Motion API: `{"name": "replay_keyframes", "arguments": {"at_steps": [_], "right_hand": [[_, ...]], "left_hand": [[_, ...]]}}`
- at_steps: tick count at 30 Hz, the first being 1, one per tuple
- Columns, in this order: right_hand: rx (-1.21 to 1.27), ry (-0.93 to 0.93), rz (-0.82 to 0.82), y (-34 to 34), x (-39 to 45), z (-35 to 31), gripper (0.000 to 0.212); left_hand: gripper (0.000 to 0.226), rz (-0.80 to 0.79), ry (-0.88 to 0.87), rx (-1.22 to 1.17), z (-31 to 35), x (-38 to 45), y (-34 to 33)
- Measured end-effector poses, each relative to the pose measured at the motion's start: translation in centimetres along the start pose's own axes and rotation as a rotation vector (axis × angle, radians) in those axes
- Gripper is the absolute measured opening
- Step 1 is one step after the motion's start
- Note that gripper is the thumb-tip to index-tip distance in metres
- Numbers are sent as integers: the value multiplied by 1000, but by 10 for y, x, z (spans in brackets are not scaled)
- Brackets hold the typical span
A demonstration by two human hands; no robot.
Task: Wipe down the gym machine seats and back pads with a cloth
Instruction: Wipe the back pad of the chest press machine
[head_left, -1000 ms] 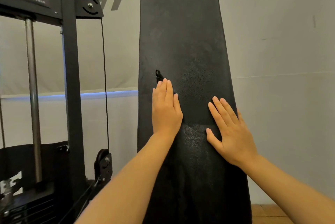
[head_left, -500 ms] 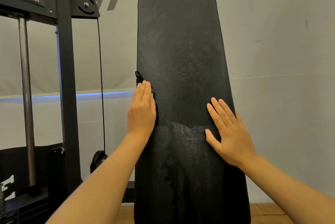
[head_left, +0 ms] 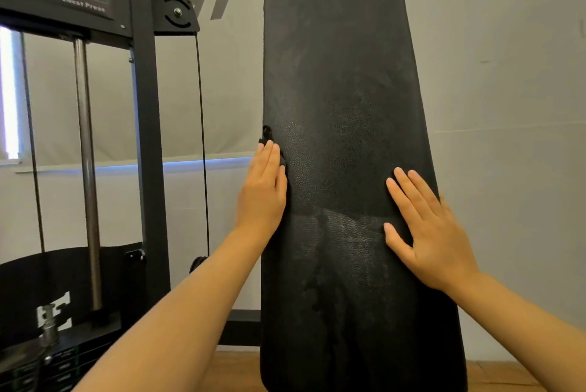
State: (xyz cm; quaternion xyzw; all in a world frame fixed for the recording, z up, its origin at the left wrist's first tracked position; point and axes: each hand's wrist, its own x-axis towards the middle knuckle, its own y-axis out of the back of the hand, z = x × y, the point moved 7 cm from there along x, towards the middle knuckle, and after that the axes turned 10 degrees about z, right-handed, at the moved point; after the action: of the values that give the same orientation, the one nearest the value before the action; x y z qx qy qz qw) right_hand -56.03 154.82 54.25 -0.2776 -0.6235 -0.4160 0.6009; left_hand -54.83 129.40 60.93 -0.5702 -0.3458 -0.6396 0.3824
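Padding fills the middle of the view: a tall, black, grained-vinyl back pad (head_left: 342,106), upright, narrower at its top than at its base, its near face streaked with duller, damp-looking patches low down. The left hand (head_left: 263,191) lies along the pad's left edge with straight, closed fingers pointing up; a scrap of black cloth (head_left: 265,134) peeks out just above and beside the fingertips, mostly hidden under the palm, and whether the hand pinches it or only presses it flat cannot be told. The right hand (head_left: 428,230) rests flat on the pad's right half, fingers spread and straight, thumb out to the left, holding nothing.

To the left stands a black steel machine frame (head_left: 144,138) carrying a placard that reads "Chest Press" (head_left: 83,4), a grey metal guide rod (head_left: 86,169) and a thin black cable (head_left: 203,144) running down from a pulley bracket (head_left: 177,12). A weight stack (head_left: 47,366) sits at the near left corner. Behind everything is a pale grey wall (head_left: 507,74), with wooden floor (head_left: 494,379) showing at the bottom right.
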Motion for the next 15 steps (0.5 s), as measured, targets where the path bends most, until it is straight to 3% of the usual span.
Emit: {"name": "replay_keyframes", "arguments": {"at_steps": [4, 9, 15], "right_hand": [[-3, 5, -3, 0, -1, -2, 67], [-6, 1, -12, 1, -1, -3, 67], [-11, -4, -3, 1, 0, -2, 67]], "left_hand": [[44, 43, 22, -40, 2, -16, 1], [47, -5, -73, -80, 4, -71, 16], [46, -85, -113, 8, 2, -29, 2]]}}
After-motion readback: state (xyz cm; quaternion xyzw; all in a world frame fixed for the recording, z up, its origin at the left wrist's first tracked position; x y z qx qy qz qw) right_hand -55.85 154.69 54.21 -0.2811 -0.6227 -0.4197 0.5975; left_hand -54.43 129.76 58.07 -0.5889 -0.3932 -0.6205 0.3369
